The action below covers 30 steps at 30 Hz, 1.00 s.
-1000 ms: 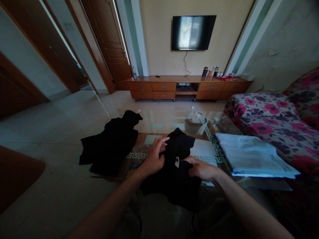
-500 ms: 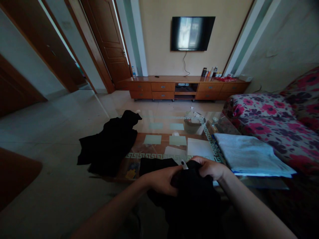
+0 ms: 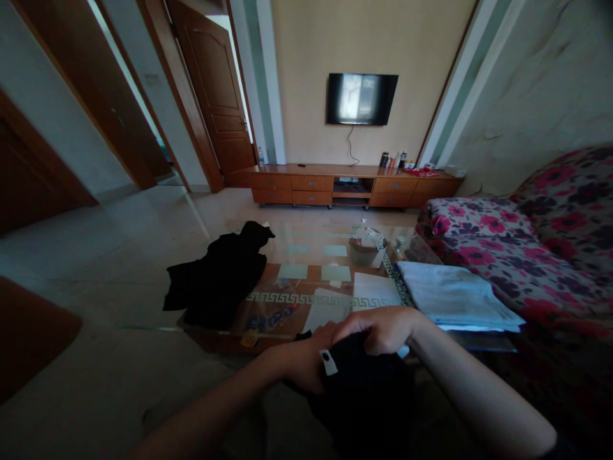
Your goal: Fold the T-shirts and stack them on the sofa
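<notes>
A black garment (image 3: 366, 390) with a small white label (image 3: 328, 362) hangs from both hands in front of me, over the near edge of the table. My left hand (image 3: 309, 364) is closed on its upper left part, beside the label. With fingers bent over the top edge, my right hand (image 3: 383, 329) grips the cloth close to the left one. The garment's lower part fades into shadow, so its kind cannot be made out. Another black garment (image 3: 220, 278) lies spread on the left side of the glass table (image 3: 287, 298).
Folded light-blue cloth (image 3: 445, 291) lies on the table's right side. Behind it stand a waste bin (image 3: 364, 252) and a flowered sofa (image 3: 488, 223). A low wooden cabinet (image 3: 311, 185) runs along the far wall under a television (image 3: 363, 99).
My hands have come closer together, and the held garment has drawn in lower toward me. The label has shifted left and down. My view has tilted upward.
</notes>
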Each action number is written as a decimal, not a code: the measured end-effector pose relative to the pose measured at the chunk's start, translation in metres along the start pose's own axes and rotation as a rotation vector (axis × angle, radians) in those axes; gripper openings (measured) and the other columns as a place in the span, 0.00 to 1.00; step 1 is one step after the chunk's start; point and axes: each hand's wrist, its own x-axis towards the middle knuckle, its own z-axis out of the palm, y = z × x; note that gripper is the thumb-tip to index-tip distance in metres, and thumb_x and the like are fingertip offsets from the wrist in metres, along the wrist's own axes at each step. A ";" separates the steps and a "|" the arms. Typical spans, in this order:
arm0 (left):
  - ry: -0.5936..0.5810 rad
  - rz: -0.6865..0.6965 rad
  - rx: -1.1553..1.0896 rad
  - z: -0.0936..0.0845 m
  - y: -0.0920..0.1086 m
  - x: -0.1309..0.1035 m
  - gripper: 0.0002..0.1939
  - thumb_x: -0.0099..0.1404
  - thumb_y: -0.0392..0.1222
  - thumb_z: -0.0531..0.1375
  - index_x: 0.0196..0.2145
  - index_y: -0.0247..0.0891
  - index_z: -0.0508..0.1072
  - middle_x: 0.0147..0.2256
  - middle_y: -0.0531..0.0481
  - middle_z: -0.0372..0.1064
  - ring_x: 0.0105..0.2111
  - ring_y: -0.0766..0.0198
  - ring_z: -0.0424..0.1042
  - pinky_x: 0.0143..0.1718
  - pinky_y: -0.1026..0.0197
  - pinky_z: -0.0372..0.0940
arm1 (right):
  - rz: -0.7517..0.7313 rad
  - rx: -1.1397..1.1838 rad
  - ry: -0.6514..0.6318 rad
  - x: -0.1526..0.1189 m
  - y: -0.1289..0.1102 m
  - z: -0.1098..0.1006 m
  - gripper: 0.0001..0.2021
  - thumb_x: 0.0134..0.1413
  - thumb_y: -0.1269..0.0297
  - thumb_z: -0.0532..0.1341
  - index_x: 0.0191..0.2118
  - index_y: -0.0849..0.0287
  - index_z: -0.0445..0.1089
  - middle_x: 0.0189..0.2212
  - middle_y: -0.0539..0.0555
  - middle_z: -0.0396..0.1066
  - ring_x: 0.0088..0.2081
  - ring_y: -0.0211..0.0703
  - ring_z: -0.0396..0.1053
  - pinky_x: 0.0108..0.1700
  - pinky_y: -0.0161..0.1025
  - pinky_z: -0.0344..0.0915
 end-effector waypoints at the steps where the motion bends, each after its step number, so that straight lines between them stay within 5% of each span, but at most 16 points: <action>1: 0.039 0.004 0.013 -0.007 0.008 -0.006 0.28 0.46 0.41 0.71 0.48 0.39 0.77 0.51 0.45 0.74 0.51 0.49 0.70 0.57 0.54 0.63 | 0.021 -0.035 0.001 -0.004 -0.009 0.001 0.31 0.37 0.78 0.53 0.50 0.61 0.78 0.46 0.53 0.79 0.47 0.44 0.75 0.50 0.37 0.69; 6: 0.249 -0.167 -0.051 -0.056 0.040 -0.051 0.16 0.59 0.48 0.67 0.43 0.38 0.79 0.39 0.48 0.77 0.40 0.55 0.75 0.44 0.57 0.68 | 0.063 -0.164 0.259 -0.037 -0.057 0.001 0.28 0.40 0.77 0.53 0.48 0.58 0.79 0.43 0.51 0.79 0.43 0.42 0.76 0.45 0.36 0.71; 10: 0.412 -0.170 -0.098 -0.092 0.062 -0.082 0.15 0.59 0.52 0.68 0.38 0.39 0.82 0.48 0.45 0.77 0.49 0.51 0.74 0.50 0.55 0.67 | 0.067 -0.335 0.407 -0.064 -0.090 0.007 0.23 0.43 0.75 0.56 0.44 0.56 0.80 0.43 0.50 0.80 0.46 0.46 0.76 0.50 0.41 0.71; 14: 0.391 -0.295 -0.230 -0.103 0.086 -0.091 0.20 0.60 0.54 0.67 0.45 0.40 0.80 0.43 0.46 0.79 0.41 0.52 0.77 0.43 0.55 0.70 | 0.052 -0.497 0.595 -0.080 -0.102 0.017 0.18 0.43 0.74 0.61 0.41 0.55 0.81 0.38 0.49 0.80 0.43 0.48 0.76 0.49 0.42 0.70; 18: 0.426 -0.270 -0.173 -0.109 0.102 -0.092 0.20 0.58 0.52 0.69 0.45 0.40 0.78 0.43 0.46 0.78 0.42 0.53 0.76 0.41 0.58 0.69 | 0.060 -0.626 0.734 -0.092 -0.095 0.015 0.09 0.48 0.70 0.65 0.36 0.55 0.81 0.33 0.51 0.78 0.36 0.47 0.75 0.42 0.40 0.69; 23: 0.352 -0.315 0.139 -0.134 0.096 -0.101 0.13 0.60 0.52 0.66 0.37 0.42 0.80 0.37 0.49 0.79 0.36 0.55 0.76 0.37 0.61 0.66 | 0.086 -0.618 0.847 -0.101 -0.076 0.000 0.09 0.57 0.58 0.65 0.37 0.57 0.79 0.31 0.52 0.77 0.34 0.46 0.73 0.40 0.41 0.69; 30: 0.603 -0.379 0.542 -0.167 0.058 -0.112 0.09 0.57 0.43 0.61 0.33 0.44 0.81 0.37 0.46 0.77 0.41 0.51 0.73 0.48 0.55 0.64 | -0.024 -0.128 0.895 -0.084 -0.072 0.012 0.22 0.58 0.44 0.64 0.44 0.60 0.76 0.37 0.55 0.79 0.37 0.45 0.76 0.40 0.40 0.72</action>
